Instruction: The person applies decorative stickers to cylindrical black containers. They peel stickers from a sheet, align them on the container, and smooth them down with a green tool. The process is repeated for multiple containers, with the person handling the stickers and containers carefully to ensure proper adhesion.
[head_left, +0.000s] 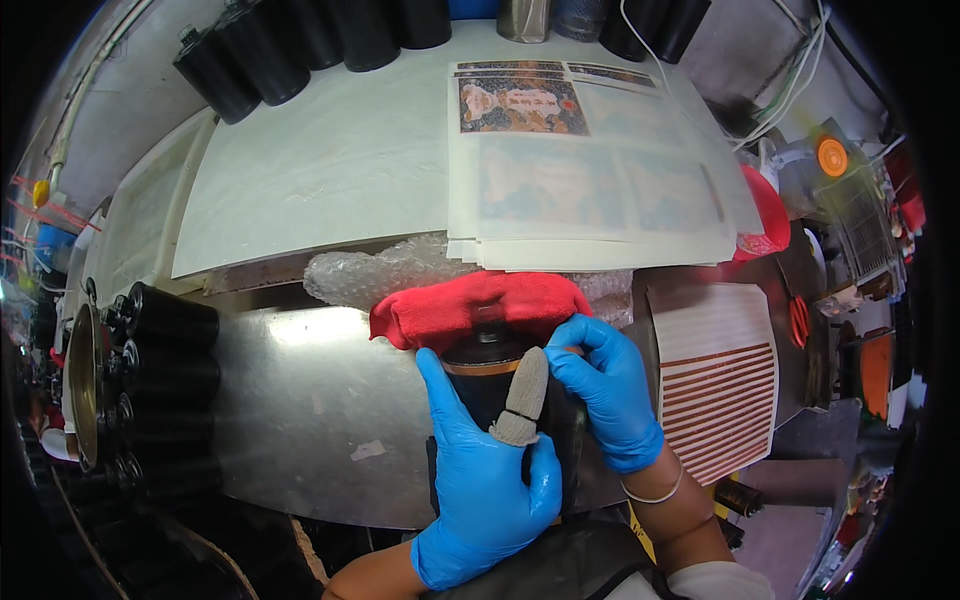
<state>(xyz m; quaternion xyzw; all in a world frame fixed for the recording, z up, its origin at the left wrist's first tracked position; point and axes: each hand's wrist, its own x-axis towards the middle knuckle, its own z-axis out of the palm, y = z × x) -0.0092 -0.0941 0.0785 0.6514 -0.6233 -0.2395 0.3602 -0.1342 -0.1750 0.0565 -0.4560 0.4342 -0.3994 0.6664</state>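
A black bottle with a copper-coloured band near its shoulder lies with its neck against a folded red cloth. My left hand, in a blue glove, grips the bottle's body. A grey knitted finger cover is on one finger of that hand. At the bottle's right shoulder is my right hand, also gloved in blue, its thumb and forefinger pinched together near the end of the copper-coloured band. A small orange-brown bit shows at those fingertips; whether it is part of the band I cannot tell.
Bubble wrap lies behind the cloth. Printed decal sheets are stacked on the white board. At right are a sheet of copper-coloured strips and red-handled scissors. Several black bottles and a brass-coloured pan stand left.
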